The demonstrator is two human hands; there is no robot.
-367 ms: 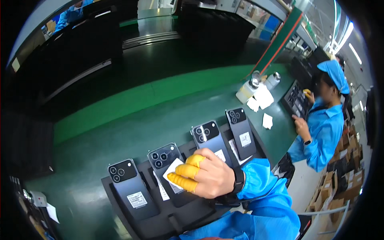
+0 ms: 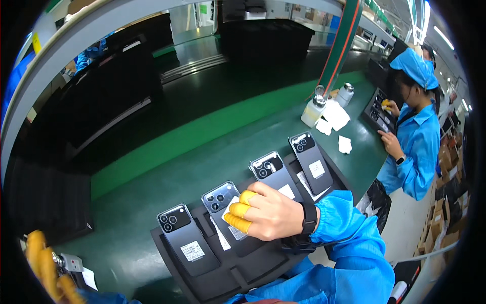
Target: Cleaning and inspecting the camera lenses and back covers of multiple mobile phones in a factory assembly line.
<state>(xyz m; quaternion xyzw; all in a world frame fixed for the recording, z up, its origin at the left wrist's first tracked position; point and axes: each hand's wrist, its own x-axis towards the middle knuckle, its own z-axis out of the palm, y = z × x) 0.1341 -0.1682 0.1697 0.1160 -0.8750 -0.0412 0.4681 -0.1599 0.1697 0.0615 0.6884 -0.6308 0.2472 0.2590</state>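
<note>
My right hand (image 2: 271,213), with yellow finger cots, pinches a folded white wipe (image 2: 231,209) against the back of a dark smartphone (image 2: 218,196), second from the left. That phone lies in a black foam tray (image 2: 174,273) with others: one phone (image 2: 188,238) on its left, and a third (image 2: 277,175) and fourth (image 2: 313,157) on its right. All lie camera side up with white labels. At the lower left edge, my left hand (image 2: 48,268) also wears yellow finger cots. Its fingers are apart and hold nothing visible, near a small white-and-metal item (image 2: 72,262).
A pump bottle (image 2: 313,112), a second bottle (image 2: 345,95), white wipes (image 2: 335,115) and a single wipe (image 2: 345,145) lie on the green bench (image 2: 126,202). A co-worker (image 2: 417,126) at right handles another phone tray. Black stacked trays (image 2: 48,192) stand at left.
My left hand has come into view at the lower left. My right hand still presses the wipe on the second phone, while the view has shifted and the tray appears farther right.
</note>
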